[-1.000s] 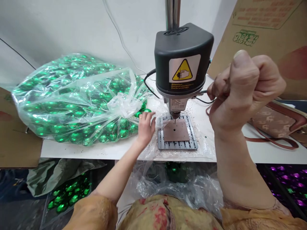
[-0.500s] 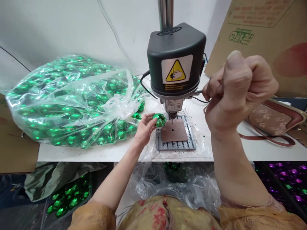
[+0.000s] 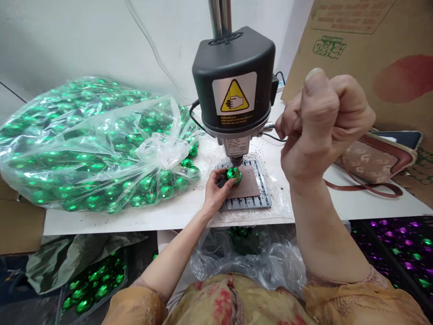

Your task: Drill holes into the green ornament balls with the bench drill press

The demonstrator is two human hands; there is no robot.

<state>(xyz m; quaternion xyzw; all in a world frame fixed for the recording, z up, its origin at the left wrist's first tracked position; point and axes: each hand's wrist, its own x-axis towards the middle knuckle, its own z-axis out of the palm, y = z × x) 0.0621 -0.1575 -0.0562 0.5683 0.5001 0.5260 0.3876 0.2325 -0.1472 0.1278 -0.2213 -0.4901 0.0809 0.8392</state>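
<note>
A shiny green faceted ball (image 3: pixel 233 175) is pinched between the thumb and fingers of my left hand (image 3: pixel 218 189). It sits beneath the chuck (image 3: pixel 237 160) of a black drill press (image 3: pixel 233 81), over a brown board (image 3: pixel 248 183) on the slotted metal base (image 3: pixel 266 194). The ball hides the drill bit, so I cannot tell whether they touch. My right hand (image 3: pixel 321 122) is closed in a fist around the press's feed lever (image 3: pixel 269 128), to the right of the drill head.
A clear plastic bag (image 3: pixel 162 151) full of green balls lies left on the white table (image 3: pixel 135 221). To the right are a patterned purse (image 3: pixel 372 158) and a large cardboard box (image 3: pixel 358 58). Below stand a tub of green balls (image 3: pixel 98 284) and purple and green balls (image 3: pixel 402 248).
My left hand has carried the green ball rightward, from beside the drill bit to under the chuck. My right hand keeps its grip on the lever. The camera view has shifted slightly.
</note>
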